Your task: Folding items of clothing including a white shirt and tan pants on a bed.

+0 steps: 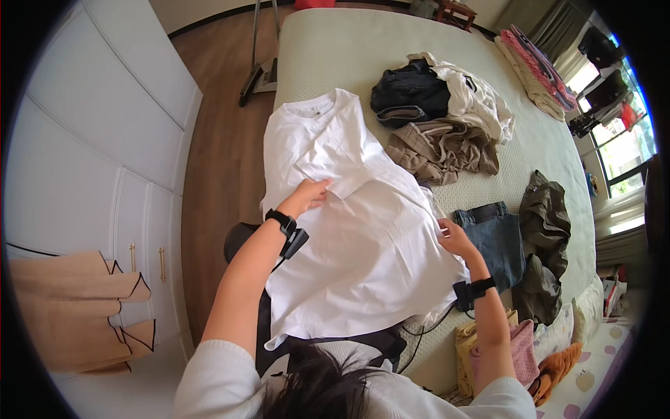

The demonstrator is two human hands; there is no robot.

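Observation:
A white T-shirt (366,251) is spread over my lap and the bed edge, its round neckline pointing away from me. One sleeve lies folded across the chest area, creased near the middle. My left hand (310,195) pinches fabric by that folded sleeve. At the shirt's right side edge, my right hand (454,239) grips the cloth between thumb and fingers. Black straps with small devices circle both wrists. Part of the shirt's underside and what lies below it are hidden.
Beyond the shirt, the bed (324,47) bears dark jeans (408,89), cream garments (473,99) and brown trousers (445,149). Blue denim (492,241) and olive clothing (544,220) lie to the right. A white wardrobe (104,131) stands left; a cable (419,340) hangs near my right arm.

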